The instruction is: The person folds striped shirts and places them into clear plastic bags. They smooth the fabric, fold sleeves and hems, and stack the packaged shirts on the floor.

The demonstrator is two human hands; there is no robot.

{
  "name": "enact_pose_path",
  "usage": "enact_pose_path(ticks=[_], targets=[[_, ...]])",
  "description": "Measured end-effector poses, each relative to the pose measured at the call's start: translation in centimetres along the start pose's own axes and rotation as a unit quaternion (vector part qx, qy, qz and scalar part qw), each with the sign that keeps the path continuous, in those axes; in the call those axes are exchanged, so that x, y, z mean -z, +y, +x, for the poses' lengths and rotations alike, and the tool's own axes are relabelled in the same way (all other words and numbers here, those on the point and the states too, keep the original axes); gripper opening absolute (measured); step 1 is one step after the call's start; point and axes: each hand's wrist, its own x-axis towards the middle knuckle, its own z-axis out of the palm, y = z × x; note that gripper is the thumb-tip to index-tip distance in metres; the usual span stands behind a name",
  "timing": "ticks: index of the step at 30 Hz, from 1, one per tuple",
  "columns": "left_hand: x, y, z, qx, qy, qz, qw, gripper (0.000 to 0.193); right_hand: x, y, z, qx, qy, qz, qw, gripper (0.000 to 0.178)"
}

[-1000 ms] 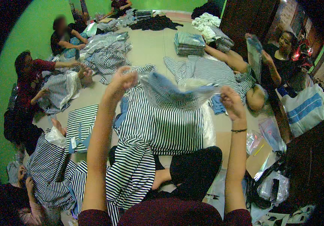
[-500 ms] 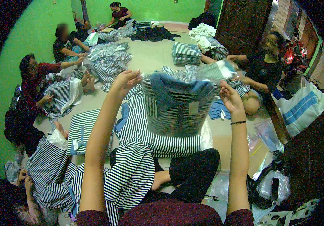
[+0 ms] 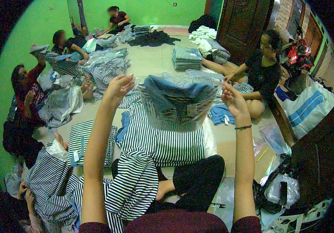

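Up in front of me hangs a clear plastic bag with a folded striped shirt [image 3: 178, 106] inside, its blue collar at the top. The lower part is smeared by motion. My left hand [image 3: 119, 89] pinches the bag's upper left corner, and my right hand [image 3: 235, 100] pinches the upper right one. Both arms are stretched forward. Below the bag, loose black-and-white striped fabric [image 3: 143, 151] lies across the floor and over my leg. A folded striped shirt with a tag [image 3: 87, 143] rests left of it, beside my left forearm.
A stack of folded striped shirts [image 3: 186, 58] stands farther off on the floor. Several people sit around, one close on the right [image 3: 269, 62]. Clear plastic bags [image 3: 275, 139] and a black bag [image 3: 281, 190] lie at my right. A white-and-blue sack [image 3: 310, 110] stands beyond.
The bagged shirt has tilted, and its lower edge has swung up. My hands keep their corners. A person at the left has raised a striped garment; the one at the right has lowered a packet.
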Motion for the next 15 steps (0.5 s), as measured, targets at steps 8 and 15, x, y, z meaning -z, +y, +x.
enact_pose_path(ticks=[8, 15], targets=[[3.0, -4.9, 3.2, 0.060, -0.014, -0.007, 0.998, 0.013, 2.9, 3.6, 3.3, -0.072, 0.026, 0.075, 0.994, 0.014], [2.8, -5.7, 3.3, 0.035, -0.001, 0.024, 0.999, 0.026, 3.7, 4.7, 3.5, -0.020, 0.034, -0.014, 0.999, 0.014]])
